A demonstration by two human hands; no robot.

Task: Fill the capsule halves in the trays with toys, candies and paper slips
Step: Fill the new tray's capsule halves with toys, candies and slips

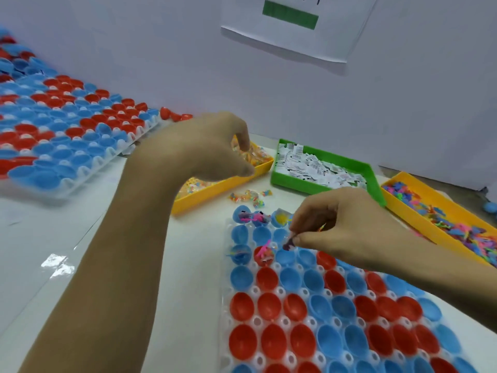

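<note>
Right hand [347, 224] pinches a small dark toy [289, 246] over a blue capsule half [285, 257] in the near tray [279, 292], while the left hand [215, 146] reaches, fingers curled, into the yellow candy bin [215, 192], beside the green bin of paper slips [322, 168].

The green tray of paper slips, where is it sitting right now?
In the head view, the green tray sits toward the back of the table by the wall, between two yellow trays: candies on its left, small toys on its right.
</note>
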